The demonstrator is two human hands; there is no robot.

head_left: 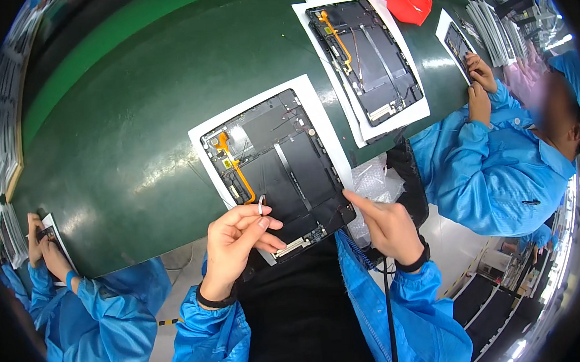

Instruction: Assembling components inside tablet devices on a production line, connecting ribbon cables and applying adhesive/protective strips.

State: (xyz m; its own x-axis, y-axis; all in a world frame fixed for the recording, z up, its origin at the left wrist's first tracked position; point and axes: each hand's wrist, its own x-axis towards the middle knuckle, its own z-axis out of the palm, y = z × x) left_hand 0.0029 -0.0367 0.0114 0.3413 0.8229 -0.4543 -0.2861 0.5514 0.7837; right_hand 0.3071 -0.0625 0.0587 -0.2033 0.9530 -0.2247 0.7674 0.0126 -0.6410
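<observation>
the opened tablet (278, 176) lies just ahead of the hands, mid-frame, its long axis slanting from upper left to lower right. the left hand (235, 243), over its lower left, pinches a small curved white strip (261, 205); the right hand (394, 231) points, forefinger seemingly touching the right edge, other fingers loosely curled. matte black panels, bendy orange flex cable (238, 173), flat white sheet (317, 109) beneath, sheeny green surface (122, 158).

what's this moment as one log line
left hand: holding small pale strip; right hand: at tablet edge; tablet: opened, on white sheet
</observation>
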